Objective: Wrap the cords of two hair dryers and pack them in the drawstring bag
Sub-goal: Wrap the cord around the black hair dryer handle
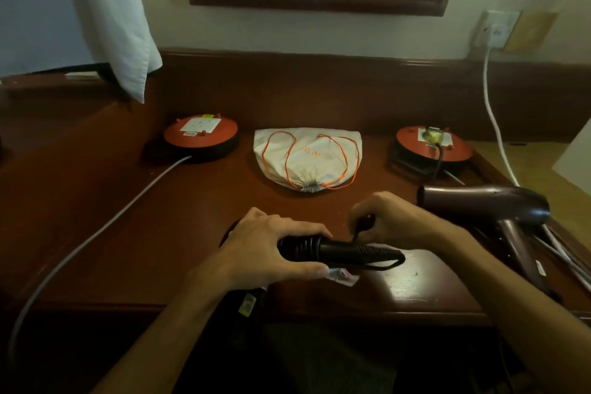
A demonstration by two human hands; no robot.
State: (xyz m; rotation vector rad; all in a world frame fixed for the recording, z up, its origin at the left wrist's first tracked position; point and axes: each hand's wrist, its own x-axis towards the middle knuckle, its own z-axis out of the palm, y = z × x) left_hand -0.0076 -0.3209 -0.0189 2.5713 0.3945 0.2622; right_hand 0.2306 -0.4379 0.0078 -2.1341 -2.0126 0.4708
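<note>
A: Item one?
B: We log a black plastic hair dryer (335, 253), cord coiled around its handle, grasped by our left hand (271, 246) at six o'clock on the dark red-brown wooden tabletop (192, 201); our right hand (390, 221) pinches its black cord (367, 224).
A: Others?
B: Maroon hair dryer (486, 205) at three o'clock; cream drawstring bag with orange cords (308, 157), cinched, at twelve.

You can read no text here. The orange print on the drawstring bag (307, 159), beyond your fingers (307, 229), is blurred. So are the reel labels.
</note>
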